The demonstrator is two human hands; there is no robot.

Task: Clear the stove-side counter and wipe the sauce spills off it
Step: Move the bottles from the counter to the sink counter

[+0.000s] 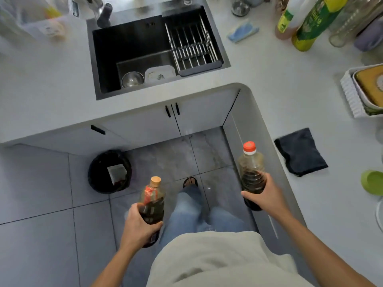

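L hand [138,223], R hand [266,193]: grip wrapped round sauce bottles [152,204]

Bottle in left hand [151,206] — tan cap, red label, dark brown liquid. Bottle in right hand [251,172] — red-orange cap, dark brown liquid. Cloth [300,152] beyond the right hand: dark grey. Counter [290,100]: pale grey. Cup [372,182] right of it: lime green.
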